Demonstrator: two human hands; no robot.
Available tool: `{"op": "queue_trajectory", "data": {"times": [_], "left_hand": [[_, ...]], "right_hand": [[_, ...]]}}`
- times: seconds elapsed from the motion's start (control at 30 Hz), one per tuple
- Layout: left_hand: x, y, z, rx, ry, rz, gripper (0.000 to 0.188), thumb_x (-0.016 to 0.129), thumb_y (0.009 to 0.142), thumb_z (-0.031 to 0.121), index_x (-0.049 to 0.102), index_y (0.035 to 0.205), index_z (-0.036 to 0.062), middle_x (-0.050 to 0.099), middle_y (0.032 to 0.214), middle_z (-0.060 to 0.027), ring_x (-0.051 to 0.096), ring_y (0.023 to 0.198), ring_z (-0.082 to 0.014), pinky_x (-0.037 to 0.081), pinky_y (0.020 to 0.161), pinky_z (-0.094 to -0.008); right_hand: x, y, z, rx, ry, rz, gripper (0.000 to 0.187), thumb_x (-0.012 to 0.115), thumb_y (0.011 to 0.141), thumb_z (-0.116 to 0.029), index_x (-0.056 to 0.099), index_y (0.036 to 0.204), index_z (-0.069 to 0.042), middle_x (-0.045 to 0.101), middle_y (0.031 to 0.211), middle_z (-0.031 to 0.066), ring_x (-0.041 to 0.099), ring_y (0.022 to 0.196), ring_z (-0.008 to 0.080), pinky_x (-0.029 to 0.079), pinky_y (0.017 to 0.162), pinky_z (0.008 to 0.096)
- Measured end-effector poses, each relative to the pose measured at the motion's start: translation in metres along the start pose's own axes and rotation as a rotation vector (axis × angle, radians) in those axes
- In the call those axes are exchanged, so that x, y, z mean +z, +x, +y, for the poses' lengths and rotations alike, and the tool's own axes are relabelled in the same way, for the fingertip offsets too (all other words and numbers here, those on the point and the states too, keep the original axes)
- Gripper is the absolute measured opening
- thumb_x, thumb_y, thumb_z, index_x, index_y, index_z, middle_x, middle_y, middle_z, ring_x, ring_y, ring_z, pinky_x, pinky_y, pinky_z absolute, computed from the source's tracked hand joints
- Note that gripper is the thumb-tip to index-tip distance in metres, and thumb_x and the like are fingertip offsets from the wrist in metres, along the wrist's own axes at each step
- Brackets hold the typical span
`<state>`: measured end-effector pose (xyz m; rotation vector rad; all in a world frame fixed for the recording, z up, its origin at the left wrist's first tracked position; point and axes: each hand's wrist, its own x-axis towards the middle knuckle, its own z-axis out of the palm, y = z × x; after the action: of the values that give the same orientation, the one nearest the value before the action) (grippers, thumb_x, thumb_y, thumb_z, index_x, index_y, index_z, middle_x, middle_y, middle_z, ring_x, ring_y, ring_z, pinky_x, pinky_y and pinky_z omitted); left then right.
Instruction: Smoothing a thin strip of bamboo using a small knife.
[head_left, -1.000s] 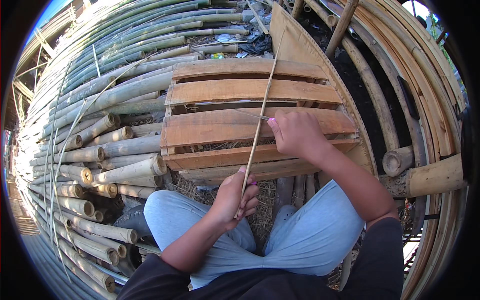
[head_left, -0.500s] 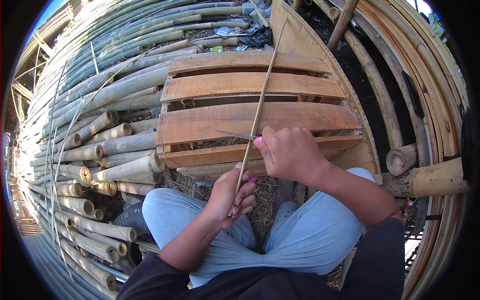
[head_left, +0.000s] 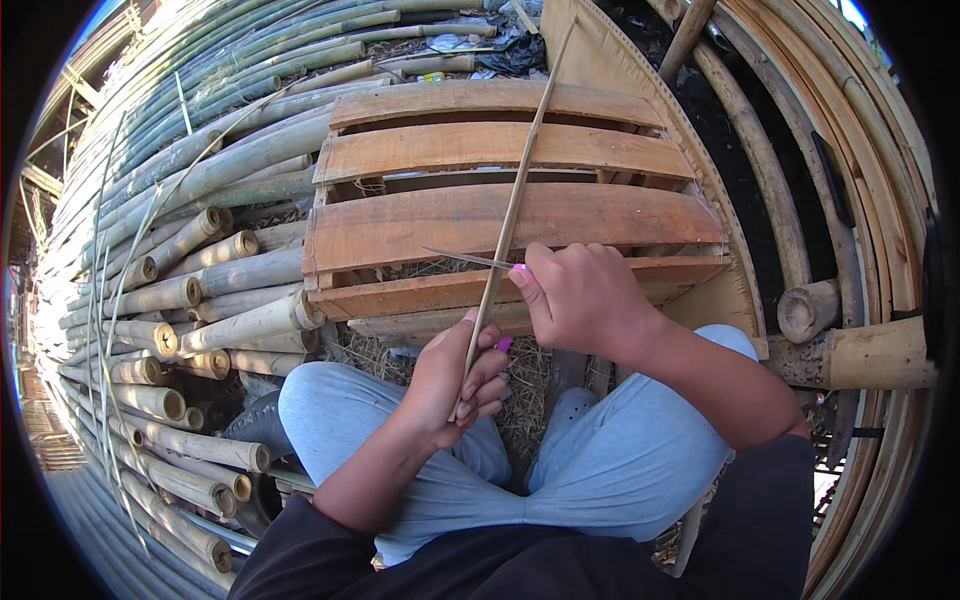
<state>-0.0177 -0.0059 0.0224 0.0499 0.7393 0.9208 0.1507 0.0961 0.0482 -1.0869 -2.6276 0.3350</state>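
Observation:
My left hand is closed around the lower end of a long thin bamboo strip, which slants up and away over the slatted wooden table. My right hand grips a knife, its fist hiding the handle. The narrow knife blade points left and lies across the strip, touching it a short way above my left hand. Something bright pink shows at my right thumb, and another pink bit at a left fingertip.
Before my knees stands a low wooden slatted table. Stacked bamboo poles fill the left side. A tan sheet with a stitched edge lies behind the table. Bamboo poles and long planks run along the right. Thin strips lean at the left.
The view has shifted slightly, so the table sits a little higher. The blade stays across the strip at nearly the same spot, and both hands keep their hold.

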Motion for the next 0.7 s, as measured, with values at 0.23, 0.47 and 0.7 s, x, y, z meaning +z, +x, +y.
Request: {"op": "queue_trajectory", "data": {"times": [0.23,0.47,0.7], "left_hand": [[-0.001,0.003,0.001,-0.014,-0.018,-0.032,0.032,0.034,0.107,0.040,0.042,0.087,0.0151,0.031,0.046,0.0028,0.024,0.029,-0.0094,0.018,0.030,-0.0234],[0.009,0.000,-0.002,0.001,0.069,0.023,0.033,0.034,0.107,0.041,0.041,0.088,0.0151,0.031,0.046,0.0025,0.024,0.030,-0.0096,0.018,0.030,-0.0235],[0.005,0.002,-0.006,0.001,0.021,0.002,0.034,0.033,0.107,0.042,0.041,0.088,0.0145,0.031,0.047,0.0025,0.024,0.031,-0.0095,0.019,0.031,-0.0240]], "right_hand": [[0.006,0.017,0.028,0.044,-0.081,0.098,0.034,0.053,0.096,-0.028,0.054,0.072,-0.004,0.056,0.054,0.0200,0.059,0.053,0.0418,0.047,0.051,0.0505],[-0.001,0.014,0.022,0.044,-0.108,-0.012,0.035,0.051,0.097,-0.029,0.058,0.075,-0.004,0.060,0.059,0.0199,0.063,0.058,0.0403,0.050,0.055,0.0500],[0.000,0.022,0.027,0.138,-0.111,0.059,0.037,0.051,0.097,-0.029,0.058,0.073,-0.002,0.059,0.059,0.0206,0.062,0.058,0.0406,0.048,0.056,0.0508]]}}
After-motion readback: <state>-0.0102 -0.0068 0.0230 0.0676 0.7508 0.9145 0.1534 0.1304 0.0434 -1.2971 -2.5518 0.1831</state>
